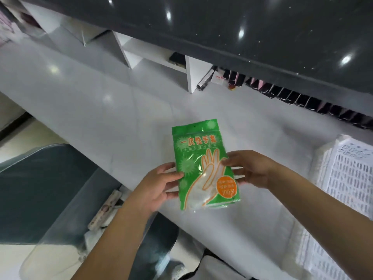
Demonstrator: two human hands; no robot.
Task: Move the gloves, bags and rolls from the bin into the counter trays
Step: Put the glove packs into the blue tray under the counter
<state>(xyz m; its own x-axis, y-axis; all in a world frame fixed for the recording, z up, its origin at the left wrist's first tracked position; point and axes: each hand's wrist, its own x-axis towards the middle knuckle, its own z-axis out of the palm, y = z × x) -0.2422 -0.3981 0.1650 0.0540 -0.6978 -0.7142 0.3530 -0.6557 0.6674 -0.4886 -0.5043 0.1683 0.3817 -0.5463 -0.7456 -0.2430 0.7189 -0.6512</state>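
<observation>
The left hand [159, 184] and right hand [250, 168] each pinch one side edge of the green glove pack [203, 164], held above the desk [101, 102] near its front edge.

A row of dark items [302, 100] lines the white cubby shelf [189, 73].

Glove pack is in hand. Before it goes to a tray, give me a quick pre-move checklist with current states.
1. Left hand grips the pack's left edge: ok.
2. Right hand grips the right edge: ok.
3. Pack intact, not spilling: ok, nothing hangs out.
4. White trays within view to the right: ok.
5. Space free in a tray: cannot tell, the insides are not visible.
6. Path from pack to trays over the counter: ok, nothing lies between.
</observation>
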